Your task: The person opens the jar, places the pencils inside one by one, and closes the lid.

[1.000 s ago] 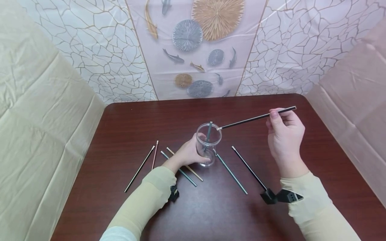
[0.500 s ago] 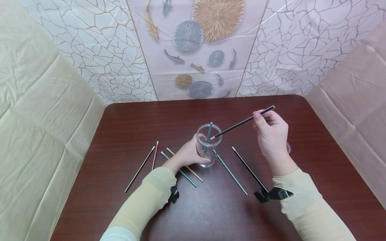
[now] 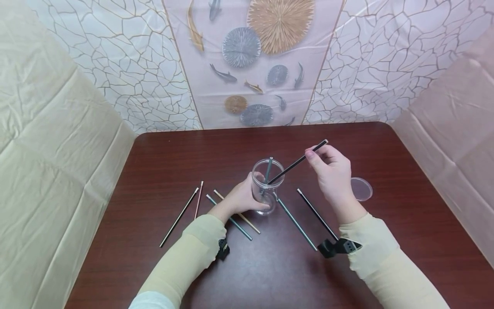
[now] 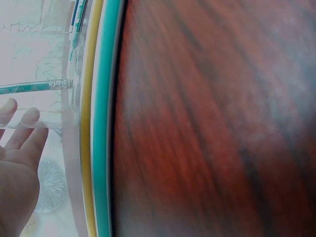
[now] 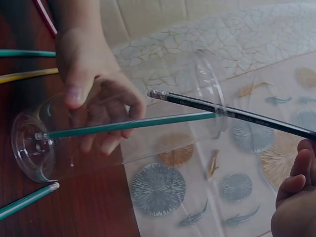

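Observation:
A clear jar [image 3: 266, 198] stands upright on the table, with my left hand [image 3: 245, 193] gripping its side. Inside it leans a green pencil [image 5: 133, 125], its eraser end at the jar's bottom. My right hand [image 3: 333, 178] pinches a black pencil [image 3: 297, 162] near its far end. That pencil slants down through the jar's mouth, eraser end first, and the right wrist view shows the eraser inside the jar's upper part. Just right of the jar lies another green pencil [image 3: 296, 225]. A second black pencil [image 3: 316, 213] lies below my right hand.
Left of the jar lie a dark pencil [image 3: 179, 217], a reddish pencil [image 3: 198, 199], a yellow pencil [image 3: 251, 224] and a green pencil [image 3: 241, 228], the last two partly under my left forearm. A round clear lid [image 3: 362, 189] lies right of my right hand. Fabric walls border the table.
My right hand has moved left with the black pencil, whose eraser end has passed from beside the jar's rim down into its mouth. The lid has come into view. My left hand stays put.

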Demonstrator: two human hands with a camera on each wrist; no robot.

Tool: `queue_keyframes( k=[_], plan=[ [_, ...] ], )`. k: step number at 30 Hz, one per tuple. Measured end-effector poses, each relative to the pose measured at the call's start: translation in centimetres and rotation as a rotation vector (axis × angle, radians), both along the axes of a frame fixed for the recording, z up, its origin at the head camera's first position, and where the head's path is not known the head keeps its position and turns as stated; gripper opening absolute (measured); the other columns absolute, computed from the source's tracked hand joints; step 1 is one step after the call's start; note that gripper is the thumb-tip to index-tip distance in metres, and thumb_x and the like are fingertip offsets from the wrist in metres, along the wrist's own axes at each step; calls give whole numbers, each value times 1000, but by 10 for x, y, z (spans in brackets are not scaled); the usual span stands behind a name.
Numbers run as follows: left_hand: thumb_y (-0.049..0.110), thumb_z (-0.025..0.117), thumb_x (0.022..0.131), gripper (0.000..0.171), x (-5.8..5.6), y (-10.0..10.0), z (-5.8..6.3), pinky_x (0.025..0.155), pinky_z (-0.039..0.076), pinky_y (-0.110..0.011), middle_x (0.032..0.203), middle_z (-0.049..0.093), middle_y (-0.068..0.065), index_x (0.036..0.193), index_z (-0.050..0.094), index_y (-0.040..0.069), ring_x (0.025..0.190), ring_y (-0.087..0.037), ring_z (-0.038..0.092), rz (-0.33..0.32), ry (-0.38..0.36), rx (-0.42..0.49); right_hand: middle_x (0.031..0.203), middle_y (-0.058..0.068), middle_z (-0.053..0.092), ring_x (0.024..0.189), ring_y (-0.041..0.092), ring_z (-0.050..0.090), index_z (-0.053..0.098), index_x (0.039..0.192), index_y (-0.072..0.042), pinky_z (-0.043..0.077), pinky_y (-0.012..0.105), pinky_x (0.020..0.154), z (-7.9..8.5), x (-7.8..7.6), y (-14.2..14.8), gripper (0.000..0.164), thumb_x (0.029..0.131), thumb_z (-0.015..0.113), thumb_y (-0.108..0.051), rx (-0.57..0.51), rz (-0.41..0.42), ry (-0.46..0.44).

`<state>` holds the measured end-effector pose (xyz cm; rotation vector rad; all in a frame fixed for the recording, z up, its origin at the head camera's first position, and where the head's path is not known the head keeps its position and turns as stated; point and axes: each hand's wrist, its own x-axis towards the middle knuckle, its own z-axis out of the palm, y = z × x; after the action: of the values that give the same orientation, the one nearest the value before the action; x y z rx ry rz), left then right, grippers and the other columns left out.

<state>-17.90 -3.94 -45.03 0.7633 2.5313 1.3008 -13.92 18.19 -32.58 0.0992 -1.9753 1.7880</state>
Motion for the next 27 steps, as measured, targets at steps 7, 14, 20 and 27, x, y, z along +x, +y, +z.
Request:
queue_keyframes(
  k=[7,14,20,27],
  plan=[
    [34,86,61,86,1,-1,0,90,43,-35,122,53,0,128,36,15,105,-15,54,-7,-3,-8,78,-16,64,65,7,49,66,87,2,39,22,61,-8,1,-3,17,86,68,-15,154,23,-34],
    [36,86,60,87,0,0,0,89,43,-35,122,53,1,129,36,16,104,-15,55,-6,-9,-25,72,-16,60,66,8,48,67,91,0,38,22,62,-13,1,-7,14,86,69,-13,251,38,-61],
    [36,86,60,88,0,0,0,89,43,-34,120,53,2,129,35,17,104,-14,54,-3,-17,-29,71,-18,59,66,5,49,68,88,-3,39,19,61,-15,2,-11,11,84,70,-13,292,50,-60],
    [34,86,60,88,1,0,2,91,43,-35,121,53,0,129,36,15,105,-14,54,-2,-13,-16,74,-22,59,68,3,51,68,90,-2,40,17,63,-17,0,-11,10,84,70,-11,305,53,-58]
  ],
)
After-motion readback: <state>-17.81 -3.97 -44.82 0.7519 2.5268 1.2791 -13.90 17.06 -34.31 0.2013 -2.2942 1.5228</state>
